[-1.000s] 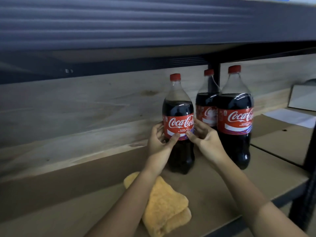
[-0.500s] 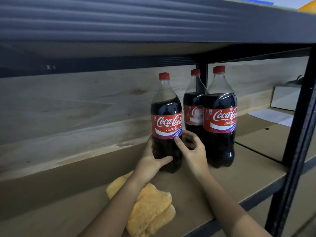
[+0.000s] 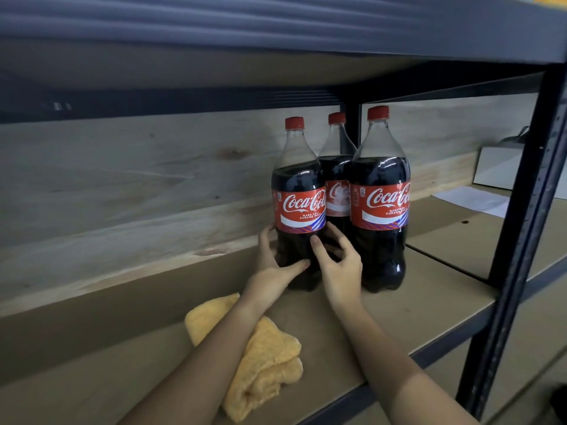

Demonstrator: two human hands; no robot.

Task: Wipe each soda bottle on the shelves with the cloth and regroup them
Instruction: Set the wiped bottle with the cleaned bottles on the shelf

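Cupping the left soda bottle (image 3: 299, 207) from both sides, I have it standing upright on the shelf board (image 3: 414, 305), its long axis straight up and its red cap toward the shelf above. I take this bottle as my landmark. My left hand (image 3: 271, 265) wraps its lower dark body from the left, fingers going round behind it and the thumb laid across the front just below the label. My right hand (image 3: 337, 265) comes in from the right, thumb tip touching the front under the label, the other fingers half spread and curled into the gap toward the back bottle (image 3: 337, 185). I cannot tell whether those fingers press the bottle or only hover by it.

Right of my bottle and just beside it stands the right bottle (image 3: 380, 210), also upright; the back bottle sits behind and between the two, so the three already form a tight cluster. Both hands are equally close, with the bottle straight ahead of my wrists.

The yellow cloth (image 3: 267, 354) lies crumpled on the board in front of the bottle, under my left forearm, held by neither hand. My judgement: this is the regrouping step, a small nudge rightward to close the gap, which needs a low, steady push so the tall bottle does not tip.
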